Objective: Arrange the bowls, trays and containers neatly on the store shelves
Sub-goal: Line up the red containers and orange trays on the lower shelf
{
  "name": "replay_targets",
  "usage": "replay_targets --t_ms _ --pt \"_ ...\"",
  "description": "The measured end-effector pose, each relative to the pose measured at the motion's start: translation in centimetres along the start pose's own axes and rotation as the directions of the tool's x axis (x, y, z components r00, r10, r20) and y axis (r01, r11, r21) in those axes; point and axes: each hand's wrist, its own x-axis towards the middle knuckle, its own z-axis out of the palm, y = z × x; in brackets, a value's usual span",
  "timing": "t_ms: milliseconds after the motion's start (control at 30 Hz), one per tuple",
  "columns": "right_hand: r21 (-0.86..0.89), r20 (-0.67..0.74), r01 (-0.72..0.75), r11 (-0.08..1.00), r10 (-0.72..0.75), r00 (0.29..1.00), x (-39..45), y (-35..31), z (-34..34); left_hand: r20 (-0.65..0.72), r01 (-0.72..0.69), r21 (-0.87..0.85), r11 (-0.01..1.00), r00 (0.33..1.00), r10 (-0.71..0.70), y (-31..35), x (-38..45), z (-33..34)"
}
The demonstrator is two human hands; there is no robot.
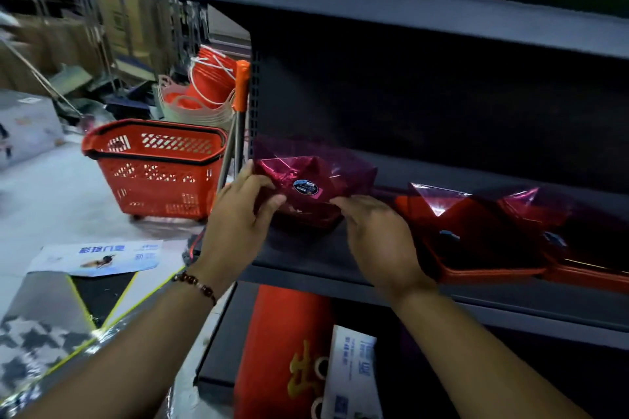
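A red container wrapped in purple-red film (308, 185), with a round blue sticker, sits at the left end of the dark middle shelf (306, 258). My left hand (238, 214) grips its left side, thumb on the front. My right hand (377, 231) pinches the wrap at its right front edge. To the right on the same shelf lie two more film-wrapped red trays (476, 241), (571, 248), tilted toward the front.
A red wheeled shopping basket (156, 167) with an orange-topped handle (240, 105) stands on the floor left of the shelf. Orange buckets (211, 85) are stacked behind it. Flat cartons (98, 258) lie on the floor. The lower shelf holds a red box (279, 350) and a white box (350, 374).
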Motion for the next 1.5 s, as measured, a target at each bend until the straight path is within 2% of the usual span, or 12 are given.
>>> replay_targets --t_ms 133,233,333,500,600,767,833,933,1167,1333,1500 --pt "-0.079 0.105 -0.004 0.997 0.013 0.994 1.5 0.2 2.5 0.079 -0.046 0.068 0.997 0.996 0.04 -2.8 0.6 0.4" --pt "-0.094 0.186 -0.049 0.994 0.066 0.98 1.3 -0.1 3.9 0.148 0.013 0.043 0.999 0.989 -0.019 -4.2 0.3 0.6" --pt "-0.086 0.254 -0.076 0.993 0.096 0.962 0.4 -0.7 4.4 0.141 0.028 0.075 0.997 0.989 -0.038 -4.5 0.2 0.6" --pt "-0.122 0.326 -0.003 0.993 0.043 0.945 -0.2 -0.7 4.1 0.202 0.049 0.241 0.969 0.974 -0.1 -3.3 -0.5 0.5" --pt "-0.144 0.349 0.031 0.989 0.022 0.937 -1.0 -0.3 2.7 0.249 -0.04 0.316 0.948 0.968 -0.042 -1.0 -1.1 1.2" --pt "-0.201 0.324 -0.026 0.979 0.092 0.942 -4.8 2.2 -1.9 0.401 -0.265 0.339 0.903 0.909 0.116 5.1 -2.6 4.1" --pt "-0.226 0.281 -0.103 0.969 0.166 0.945 -6.7 4.4 -3.8 0.469 -0.355 0.321 0.878 0.865 0.178 7.8 -3.8 5.9" --pt "-0.216 0.142 -0.259 0.941 0.293 0.946 -9.5 8.0 -6.0 0.538 -0.427 0.273 0.862 0.811 0.232 10.7 -5.1 8.4" --pt "-0.157 0.026 -0.403 0.902 0.412 0.911 -11.1 14.2 -6.7 0.565 -0.386 0.181 0.905 0.793 0.226 13.5 -4.2 12.8" --pt "-0.075 -0.09 -0.32 0.944 0.313 0.945 -11.7 15.8 -6.2 0.535 -0.343 0.15 0.927 0.817 0.216 14.4 -4.0 15.3" --pt "0.012 -0.169 -0.382 0.924 0.378 0.91 -12.1 17.0 -6.4 0.509 -0.291 0.072 0.954 0.834 0.215 14.1 -4.6 15.5"
